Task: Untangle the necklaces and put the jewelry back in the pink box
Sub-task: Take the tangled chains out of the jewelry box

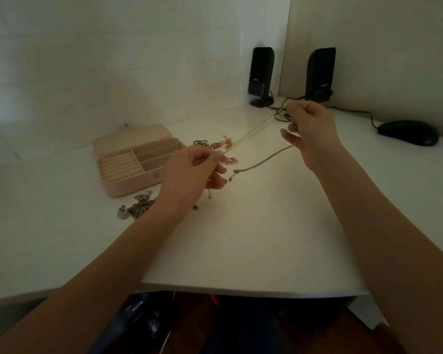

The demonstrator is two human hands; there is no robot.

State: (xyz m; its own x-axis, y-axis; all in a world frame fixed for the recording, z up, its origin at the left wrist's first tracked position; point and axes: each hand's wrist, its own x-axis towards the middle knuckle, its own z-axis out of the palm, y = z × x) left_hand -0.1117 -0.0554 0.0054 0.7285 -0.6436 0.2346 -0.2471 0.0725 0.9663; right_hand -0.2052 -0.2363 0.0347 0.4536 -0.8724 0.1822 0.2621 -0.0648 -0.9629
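- White desk [241, 238] in a dim corner, pale walls behind; that is where the work goes on.
- Fine chains [260, 129] run taut through the air between the two raised hands, with a thicker cord [262, 162] trailing from the right hand down to the desk.
- Left hand [192, 172] is curled, pinching the near end of the strands at its fingertips; right hand [310, 131] is curled too, pinching the far end higher up, by a small green bead [281, 112].
- Untangling looks to be the step in hand: the strands are being pulled apart, none boxed yet as far as I can see.
- Pink box [136, 162] lies open just left of the left hand, its compartments looking bare.
- Loose jewelry [215, 144] sits beyond the left hand; a silver heap [136, 206] lies near the box's front.
- Next, I'd judge, one strand needs easing free of the others gently, since thin chains snag.
- Two speakers [262, 72] and a mouse [407, 132] stand at the back.
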